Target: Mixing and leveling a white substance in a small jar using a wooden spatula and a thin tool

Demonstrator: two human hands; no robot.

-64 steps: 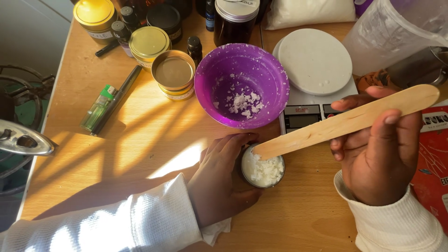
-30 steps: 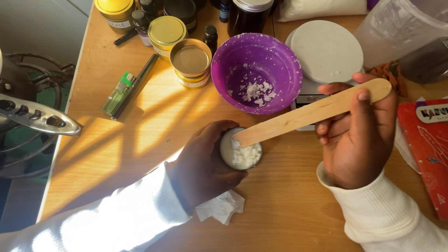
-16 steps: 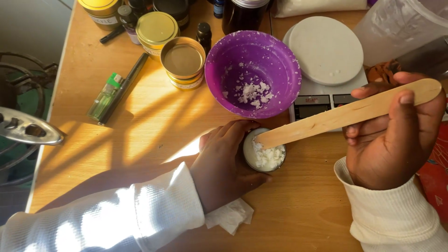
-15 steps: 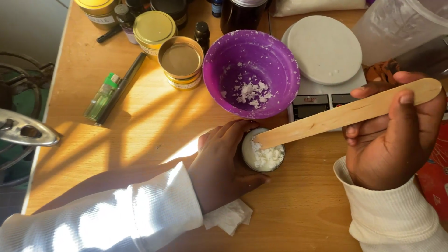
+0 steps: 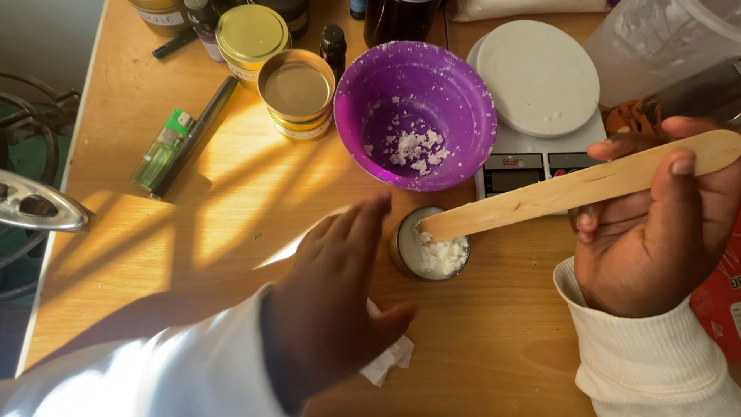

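— Where sunlight stripes the wooden worktop (image 5: pixel 231 232), what do my hands have?

— I see my right hand (image 5: pixel 656 232) clenched round a wooden stick (image 5: pixel 571 189), its tip in the small tin (image 5: pixel 431 251) of white flakes. My left hand (image 5: pixel 340 301) lies released, fingers spread, just beside the tin. A purple bowl (image 5: pixel 417 116) sits beyond it.

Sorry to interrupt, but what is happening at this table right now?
A person's right hand holds a wooden stick with its tip in a small tin of white crumbly stuff. The left hand is open beside the tin, not gripping it. A purple bowl behind holds a few white crumbs.
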